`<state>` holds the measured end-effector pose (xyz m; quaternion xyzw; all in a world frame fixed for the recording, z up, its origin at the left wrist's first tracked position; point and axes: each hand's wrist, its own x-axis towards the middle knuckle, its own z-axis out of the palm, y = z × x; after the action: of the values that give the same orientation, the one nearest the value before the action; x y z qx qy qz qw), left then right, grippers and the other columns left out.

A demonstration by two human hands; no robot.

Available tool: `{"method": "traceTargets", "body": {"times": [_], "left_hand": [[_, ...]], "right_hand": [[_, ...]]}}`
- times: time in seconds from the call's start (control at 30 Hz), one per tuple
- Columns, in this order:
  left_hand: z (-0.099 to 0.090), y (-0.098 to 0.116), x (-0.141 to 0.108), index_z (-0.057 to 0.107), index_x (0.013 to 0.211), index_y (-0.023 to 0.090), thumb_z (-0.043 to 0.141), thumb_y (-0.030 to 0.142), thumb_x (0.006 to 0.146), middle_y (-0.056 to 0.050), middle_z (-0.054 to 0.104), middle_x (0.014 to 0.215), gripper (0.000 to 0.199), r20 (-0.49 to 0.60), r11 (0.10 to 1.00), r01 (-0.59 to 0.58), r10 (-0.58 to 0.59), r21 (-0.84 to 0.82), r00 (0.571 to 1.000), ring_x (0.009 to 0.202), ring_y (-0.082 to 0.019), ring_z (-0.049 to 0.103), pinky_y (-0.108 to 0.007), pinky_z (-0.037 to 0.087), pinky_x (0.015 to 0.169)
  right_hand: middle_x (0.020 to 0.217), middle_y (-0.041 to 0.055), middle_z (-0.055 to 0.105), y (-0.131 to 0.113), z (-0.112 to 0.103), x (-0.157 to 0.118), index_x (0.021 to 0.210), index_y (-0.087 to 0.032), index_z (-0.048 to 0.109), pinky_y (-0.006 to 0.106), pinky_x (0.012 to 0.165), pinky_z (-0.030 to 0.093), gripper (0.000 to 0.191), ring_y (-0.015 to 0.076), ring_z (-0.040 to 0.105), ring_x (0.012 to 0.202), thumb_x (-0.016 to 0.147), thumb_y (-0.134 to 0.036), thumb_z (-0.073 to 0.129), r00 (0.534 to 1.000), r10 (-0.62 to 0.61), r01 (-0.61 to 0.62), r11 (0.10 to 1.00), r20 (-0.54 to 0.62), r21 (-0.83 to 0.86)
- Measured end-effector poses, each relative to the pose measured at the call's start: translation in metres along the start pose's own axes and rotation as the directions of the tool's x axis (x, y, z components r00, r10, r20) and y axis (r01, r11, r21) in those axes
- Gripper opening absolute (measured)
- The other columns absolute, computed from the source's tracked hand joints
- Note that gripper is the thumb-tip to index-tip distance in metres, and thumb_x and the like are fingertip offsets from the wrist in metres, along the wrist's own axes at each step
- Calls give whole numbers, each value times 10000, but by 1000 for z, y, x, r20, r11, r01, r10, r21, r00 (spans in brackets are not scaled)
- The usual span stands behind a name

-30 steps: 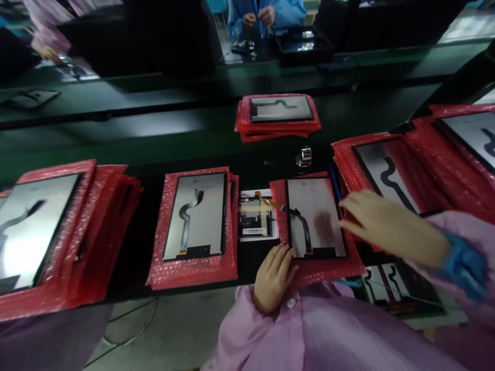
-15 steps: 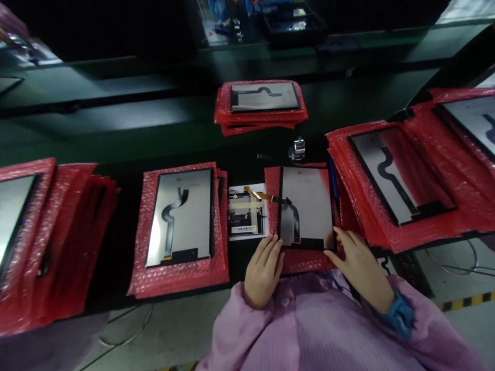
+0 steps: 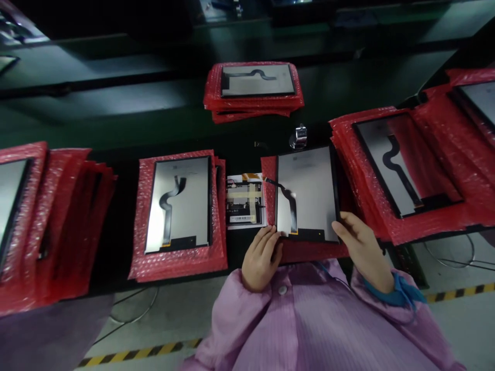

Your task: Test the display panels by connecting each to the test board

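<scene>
A display panel (image 3: 314,193) with a grey back and black border lies over a red bubble-wrap bag (image 3: 309,251). My right hand (image 3: 365,250) pinches its lower right edge between thumb and fingers. My left hand (image 3: 261,260) is closed at the lower left corner, fingertips against the panel's edge. From the panel's back a black ribbon cable (image 3: 293,206) runs up and left to a small circuit board module (image 3: 242,203) with tape and a label on it. An orange flex strip (image 3: 250,176) shows at the module's top; whether it joins the cable I cannot tell.
Bagged panels lie in a left stack (image 3: 181,206), a right stack (image 3: 404,165), a back stack (image 3: 258,81) and at the far left (image 3: 15,196). A small shiny metal object (image 3: 299,136) stands behind the panel. The table's front edge runs close to my body.
The panel has turned slightly and its right side has shifted outward with my right hand. Less of the orange strip shows beside the cable. The whole view has shifted a little.
</scene>
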<state>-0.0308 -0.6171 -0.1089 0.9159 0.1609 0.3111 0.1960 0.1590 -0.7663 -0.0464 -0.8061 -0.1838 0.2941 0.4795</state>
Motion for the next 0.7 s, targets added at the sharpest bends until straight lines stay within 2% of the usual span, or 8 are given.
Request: {"method": "traceTargets", "body": {"times": [0.17, 0.3, 0.5, 0.7], "left_hand": [[2, 1, -3, 512, 1334, 108, 585, 100, 892, -141, 688, 1182, 448, 18, 999, 0, -1, 48, 1000, 1175, -254, 625, -413, 554, 1011], [0, 2, -2, 501, 1357, 71, 568, 134, 864, -189, 636, 1236, 501, 43, 998, -9, 6, 64, 999, 1233, -311, 570, -459, 549, 1007], [0, 2, 0, 551, 1314, 89, 628, 201, 879, -191, 632, 1231, 455, 36, 992, -58, 54, 113, 998, 1188, -310, 593, -468, 549, 1003], [3, 1, -4, 496, 1394, 128, 596, 199, 906, -167, 639, 1242, 503, 53, 995, -46, 41, 93, 998, 1202, -296, 595, -466, 536, 1015]], "right_hand": [[1029, 28, 696, 14, 0, 4, 1103, -257, 634, 336, 850, 515, 318, 192, 644, 876, 882, -486, 632, 998, 44, -54, 977, 52, 205], [1026, 31, 702, 33, 4, 9, 1094, -259, 645, 368, 896, 523, 325, 193, 651, 871, 865, -490, 648, 995, 61, -81, 957, 78, 279], [1003, 32, 701, 45, 11, 11, 1137, -259, 648, 364, 847, 544, 369, 188, 635, 834, 871, -514, 620, 995, 91, -98, 982, 47, 163], [1077, 24, 703, 47, 11, 10, 1154, -290, 642, 341, 843, 548, 351, 188, 661, 888, 865, -490, 647, 992, 121, -127, 970, 43, 209]]}}
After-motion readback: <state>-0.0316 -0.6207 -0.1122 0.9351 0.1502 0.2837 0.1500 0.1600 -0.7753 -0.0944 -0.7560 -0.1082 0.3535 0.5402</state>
